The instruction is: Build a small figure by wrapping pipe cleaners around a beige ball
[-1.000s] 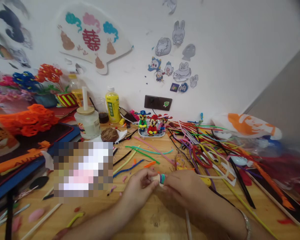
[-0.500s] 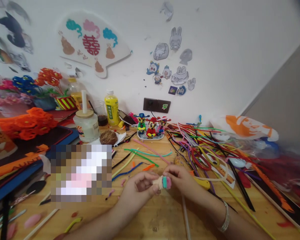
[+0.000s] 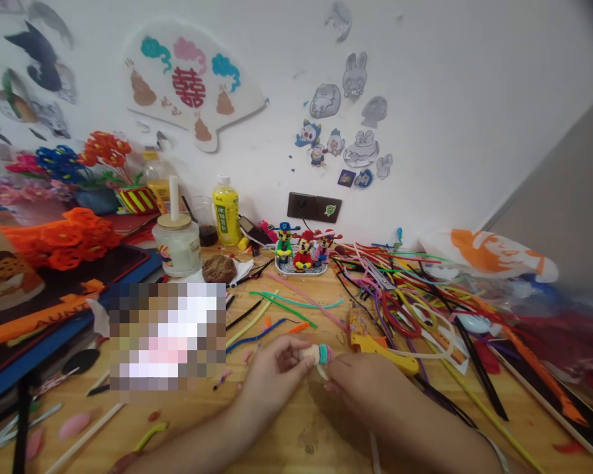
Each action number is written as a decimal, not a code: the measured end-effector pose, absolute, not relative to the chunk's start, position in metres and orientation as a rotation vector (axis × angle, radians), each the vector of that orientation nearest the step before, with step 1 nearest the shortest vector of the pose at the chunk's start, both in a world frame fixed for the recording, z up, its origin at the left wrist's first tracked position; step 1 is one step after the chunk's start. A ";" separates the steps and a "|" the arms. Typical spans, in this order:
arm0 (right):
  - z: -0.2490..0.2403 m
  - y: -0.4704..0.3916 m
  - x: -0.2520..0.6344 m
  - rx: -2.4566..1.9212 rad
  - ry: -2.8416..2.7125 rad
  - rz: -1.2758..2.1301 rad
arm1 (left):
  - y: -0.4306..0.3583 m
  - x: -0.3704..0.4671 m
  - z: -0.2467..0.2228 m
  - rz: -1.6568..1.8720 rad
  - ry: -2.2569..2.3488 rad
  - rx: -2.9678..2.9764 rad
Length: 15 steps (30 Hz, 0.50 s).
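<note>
Near the table's middle, my left hand [image 3: 277, 368] pinches a small coiled piece [image 3: 322, 354] made of fuzzy stems, cream at its left end, then teal and pink. My right hand [image 3: 358, 382] is at the right side of the piece, its fingers closed on a pale strand that curves below it. The right fingertips are partly hidden behind the hand. Below the right forearm a long pale stem [image 3: 374, 451] shows on the wood.
A yellow glue gun [image 3: 388, 352] lies just beyond my right hand. Many coloured stems [image 3: 400, 289] spread at the right. Three small figures [image 3: 304, 253] stand near the wall. A jar [image 3: 178, 247] and bottle [image 3: 226, 214] stand at the back left.
My right hand has moved down and its back has rolled over toward the camera. The cream strand now curves below the piece. The whole view has shifted slightly.
</note>
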State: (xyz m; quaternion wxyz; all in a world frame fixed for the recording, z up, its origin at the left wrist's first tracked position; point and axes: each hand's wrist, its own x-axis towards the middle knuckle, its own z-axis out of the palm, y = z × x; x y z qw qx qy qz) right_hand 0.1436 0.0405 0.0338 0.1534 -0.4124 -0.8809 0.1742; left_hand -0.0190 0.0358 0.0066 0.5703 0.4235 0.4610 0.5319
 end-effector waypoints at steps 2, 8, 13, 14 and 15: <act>0.044 0.038 0.143 -1.182 -2.653 0.305 | 0.035 -0.017 0.003 1.232 1.080 1.043; 0.062 0.052 0.151 -1.167 -2.504 0.468 | 0.031 -0.017 0.001 1.174 0.944 1.174; 0.041 0.073 0.153 -1.113 -1.977 1.179 | 0.030 -0.018 0.010 1.104 0.887 1.000; 0.036 0.075 0.152 -1.100 -1.910 1.254 | 0.030 -0.019 0.011 1.095 0.871 0.944; 0.031 0.076 0.150 -1.097 -1.865 1.295 | 0.030 -0.019 0.012 1.098 0.847 0.884</act>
